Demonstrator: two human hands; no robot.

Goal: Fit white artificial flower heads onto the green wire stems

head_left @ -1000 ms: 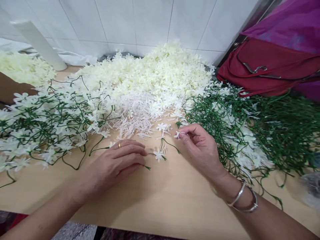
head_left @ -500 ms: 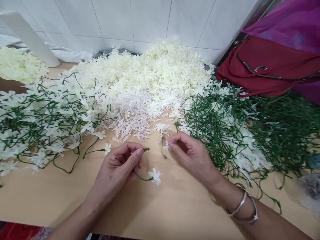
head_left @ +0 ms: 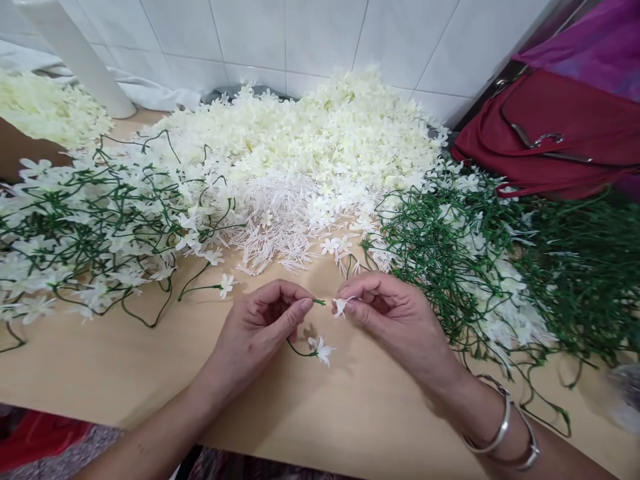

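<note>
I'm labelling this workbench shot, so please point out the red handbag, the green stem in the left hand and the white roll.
Red handbag point(head_left: 575, 127): head view, front side.
Green stem point(head_left: 319, 301): head view, tip beyond the fingers.
White roll point(head_left: 83, 63): head view, mid-length.

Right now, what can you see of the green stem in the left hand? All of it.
The green stem is thin and looks like plastic. Thumb and fingers of the left hand pinch it, hiding its middle. One end, bare and finely split, points at the white blossom in the right hand, without touching it. The other end emerges below the fingers, curves and carries an open white flower. Whether that flower touches the table I can't tell.
</note>
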